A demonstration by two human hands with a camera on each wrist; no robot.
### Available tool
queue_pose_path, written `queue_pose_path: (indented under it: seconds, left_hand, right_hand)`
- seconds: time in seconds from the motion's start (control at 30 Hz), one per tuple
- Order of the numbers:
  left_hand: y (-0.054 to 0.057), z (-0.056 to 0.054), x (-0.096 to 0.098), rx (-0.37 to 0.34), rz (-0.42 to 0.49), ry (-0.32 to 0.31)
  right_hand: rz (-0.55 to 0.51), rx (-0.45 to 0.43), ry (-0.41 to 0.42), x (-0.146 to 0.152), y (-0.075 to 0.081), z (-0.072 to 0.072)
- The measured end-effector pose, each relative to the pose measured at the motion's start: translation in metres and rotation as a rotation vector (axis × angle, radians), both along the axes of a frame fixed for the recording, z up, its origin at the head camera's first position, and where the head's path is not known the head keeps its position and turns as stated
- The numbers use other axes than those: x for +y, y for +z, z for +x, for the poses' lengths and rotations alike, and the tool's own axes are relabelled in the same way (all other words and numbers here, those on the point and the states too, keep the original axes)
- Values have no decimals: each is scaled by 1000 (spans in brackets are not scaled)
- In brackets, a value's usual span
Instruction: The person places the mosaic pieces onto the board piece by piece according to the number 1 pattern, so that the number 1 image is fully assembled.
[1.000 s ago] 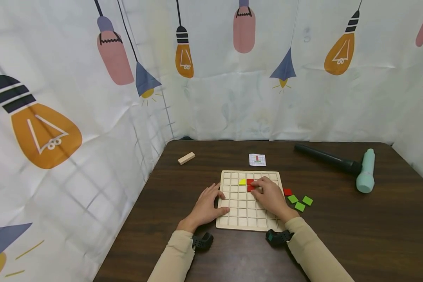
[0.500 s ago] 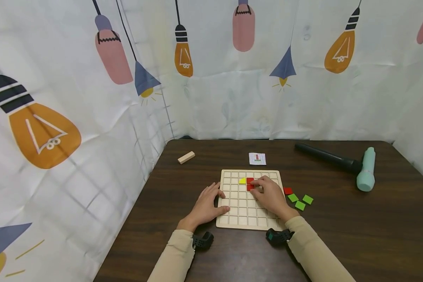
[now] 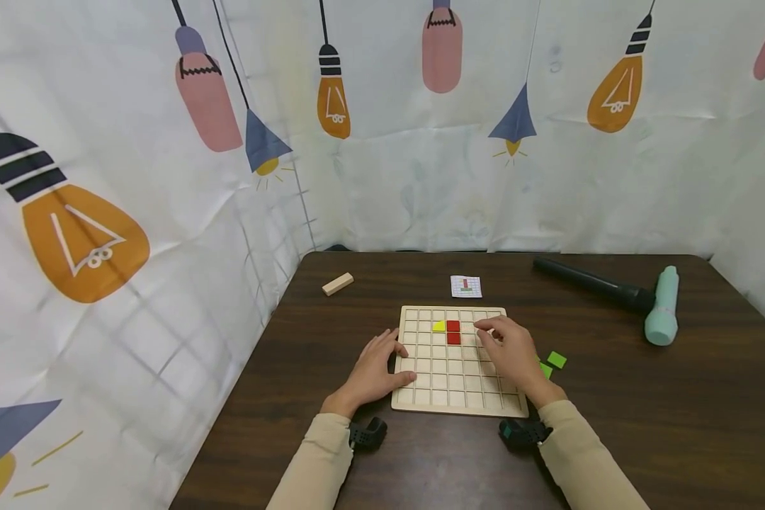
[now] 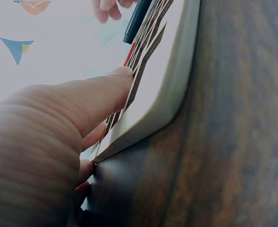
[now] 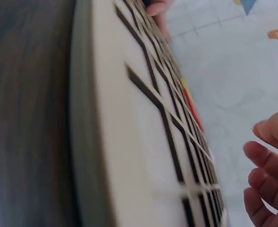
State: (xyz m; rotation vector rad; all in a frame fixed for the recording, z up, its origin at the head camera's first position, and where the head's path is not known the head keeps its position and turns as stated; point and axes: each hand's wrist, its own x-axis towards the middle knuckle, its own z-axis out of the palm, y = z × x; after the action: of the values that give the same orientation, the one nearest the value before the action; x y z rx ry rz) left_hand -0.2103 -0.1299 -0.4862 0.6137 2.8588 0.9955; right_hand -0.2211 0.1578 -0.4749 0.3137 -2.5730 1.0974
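Observation:
A light wooden grid board [image 3: 421, 401] lies on the table. My left hand [image 3: 371, 372] rests on its left edge, the thumb [image 4: 103, 92] on top near the corner and the fingers spread along the side. A yellow piece [image 3: 439, 326] and two red square tiles [image 3: 453, 338] sit in the board's upper cells, the red ones stacked in one column. My right hand [image 3: 511, 354] hovers over the board's right side, fingers loosely bent and nothing between them, apart from the tiles. Behind it, green tiles [image 3: 557, 360] are partly hidden on the table.
Beyond the board lies a small printed grid card [image 3: 466, 287]. A wooden block [image 3: 338, 284] is at the back left. At the back right are a black rod-shaped object [image 3: 593, 286] and a pale green bottle-shaped object [image 3: 661, 308]. A patterned curtain [image 3: 414, 191] hangs behind the table.
My right hand has let go of the lower red tile and moved right, uncovering both red tiles. It now hides the loose red tile and some green ones. The left hand has stayed put.

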Motion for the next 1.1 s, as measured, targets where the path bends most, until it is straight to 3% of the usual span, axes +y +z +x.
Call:
queue_pose_path:
  seconds: [0.3,0.63,1.1]
  left_hand:
    - [1,2,-1,11,18,-11]
    - [3,1,-1,0,6,-10]
    - [-1,-1,-2,9,9,-6]
  right_hand:
    - [6,32,-52,30,6,9]
    - [1,102,-145,48,-1,5]
    - [81,-59,-173,73,-8,4]
